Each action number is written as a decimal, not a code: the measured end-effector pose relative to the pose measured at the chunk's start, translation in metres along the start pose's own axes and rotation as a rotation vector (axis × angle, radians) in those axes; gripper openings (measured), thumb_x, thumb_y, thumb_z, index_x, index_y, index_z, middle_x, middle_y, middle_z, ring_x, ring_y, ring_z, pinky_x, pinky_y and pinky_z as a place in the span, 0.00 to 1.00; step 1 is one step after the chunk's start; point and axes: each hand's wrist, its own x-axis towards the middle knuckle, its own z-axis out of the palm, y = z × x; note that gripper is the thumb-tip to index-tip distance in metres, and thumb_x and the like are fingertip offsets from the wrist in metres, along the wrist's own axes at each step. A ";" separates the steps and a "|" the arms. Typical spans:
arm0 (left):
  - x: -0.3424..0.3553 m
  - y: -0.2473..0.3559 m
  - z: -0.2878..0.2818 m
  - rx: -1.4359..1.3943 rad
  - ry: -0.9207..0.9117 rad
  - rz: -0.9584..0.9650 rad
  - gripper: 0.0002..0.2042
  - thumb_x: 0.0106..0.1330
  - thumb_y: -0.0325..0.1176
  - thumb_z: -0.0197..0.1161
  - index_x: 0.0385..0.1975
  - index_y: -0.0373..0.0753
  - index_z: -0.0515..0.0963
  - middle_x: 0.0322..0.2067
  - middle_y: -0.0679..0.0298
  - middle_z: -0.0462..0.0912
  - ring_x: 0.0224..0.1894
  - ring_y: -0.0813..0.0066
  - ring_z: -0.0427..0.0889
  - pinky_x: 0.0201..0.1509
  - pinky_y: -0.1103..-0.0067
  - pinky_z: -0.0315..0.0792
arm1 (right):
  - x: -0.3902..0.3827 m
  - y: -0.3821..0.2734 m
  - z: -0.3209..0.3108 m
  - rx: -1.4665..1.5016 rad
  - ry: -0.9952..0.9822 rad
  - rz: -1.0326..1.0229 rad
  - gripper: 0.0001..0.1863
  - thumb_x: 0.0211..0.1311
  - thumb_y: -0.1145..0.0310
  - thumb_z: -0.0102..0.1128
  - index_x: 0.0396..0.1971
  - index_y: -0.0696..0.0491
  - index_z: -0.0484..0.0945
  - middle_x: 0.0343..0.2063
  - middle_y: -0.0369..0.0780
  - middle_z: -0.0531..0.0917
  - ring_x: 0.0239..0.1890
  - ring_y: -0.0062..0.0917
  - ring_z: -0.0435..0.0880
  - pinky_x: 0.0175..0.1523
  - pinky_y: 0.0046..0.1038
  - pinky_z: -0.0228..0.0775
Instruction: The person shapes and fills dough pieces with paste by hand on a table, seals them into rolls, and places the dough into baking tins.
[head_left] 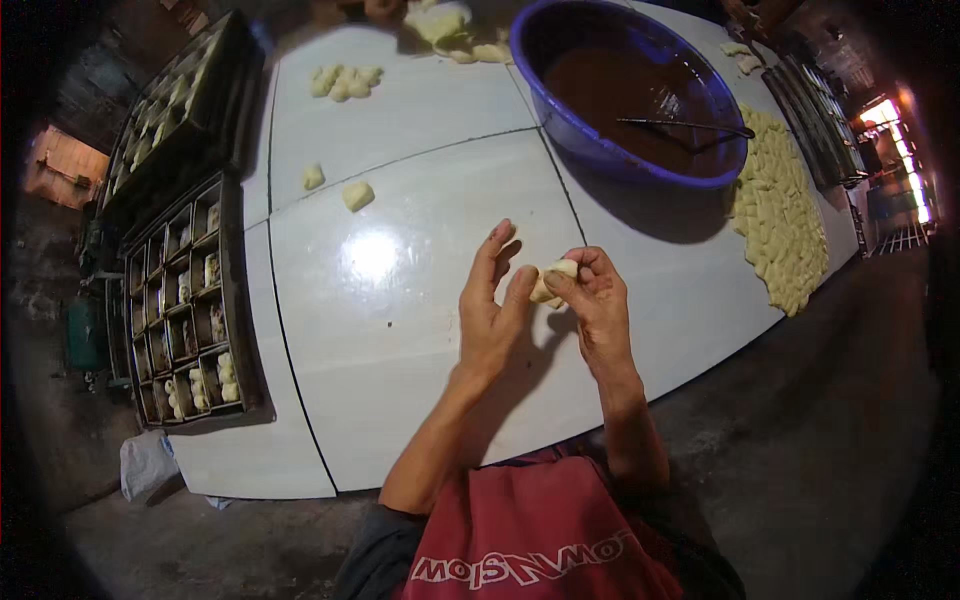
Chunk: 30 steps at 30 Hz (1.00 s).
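Note:
A small piece of pale dough (560, 270) is pinched between the thumb and fingers of my right hand (602, 305), above the white tiled table. Close on its left is my left hand (488, 308), its fingers stretched out and apart. The left thumb tip reaches the dough's edge; whether it presses on it I cannot tell. Two shaped dough pieces, one a plump dough piece (358, 195) and the other a smaller dough lump (313, 177), lie farther off to the left. A cluster of dough balls (346, 82) sits beyond them.
A purple basin (640, 178) of brown filling (625, 95) stands far right, a dark-handled utensil (685, 126) resting in it. Beside it spreads a mass of cut dough pieces (785, 215). Divided metal moulds (238, 300), some holding dough, line the left edge. More dough (440, 22) lies at the back.

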 end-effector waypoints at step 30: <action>0.033 -0.016 0.033 -0.158 -0.213 -0.464 0.18 0.70 0.33 0.61 0.54 0.28 0.74 0.47 0.52 0.82 0.47 0.68 0.83 0.55 0.75 0.76 | 0.211 -0.125 -0.103 -0.776 -0.362 0.213 0.11 0.64 0.60 0.60 0.34 0.53 0.76 0.26 0.33 0.79 0.30 0.16 0.81 0.31 0.22 0.73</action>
